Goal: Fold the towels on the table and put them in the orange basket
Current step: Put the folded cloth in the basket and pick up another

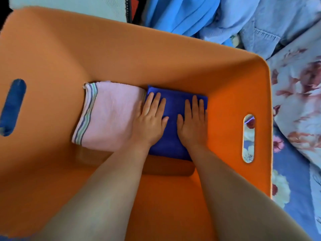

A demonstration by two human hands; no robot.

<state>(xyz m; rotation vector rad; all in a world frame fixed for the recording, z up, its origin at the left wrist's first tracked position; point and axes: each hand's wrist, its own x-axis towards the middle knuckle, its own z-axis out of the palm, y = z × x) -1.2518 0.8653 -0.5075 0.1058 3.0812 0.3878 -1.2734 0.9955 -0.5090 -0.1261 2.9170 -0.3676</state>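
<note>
I look straight down into the orange basket, which fills most of the view. On its floor lie two folded towels side by side: a pink towel with striped edging on the left and a dark blue towel on the right. My left hand rests flat with straight fingers on the left part of the blue towel, its outer edge over the seam with the pink one. My right hand lies flat on the blue towel's right part. Both forearms reach down from the near rim.
The basket has a handle slot in its right wall and another in its left wall. Outside it, floral bedding lies to the right and a heap of light blue clothes lies beyond the far rim.
</note>
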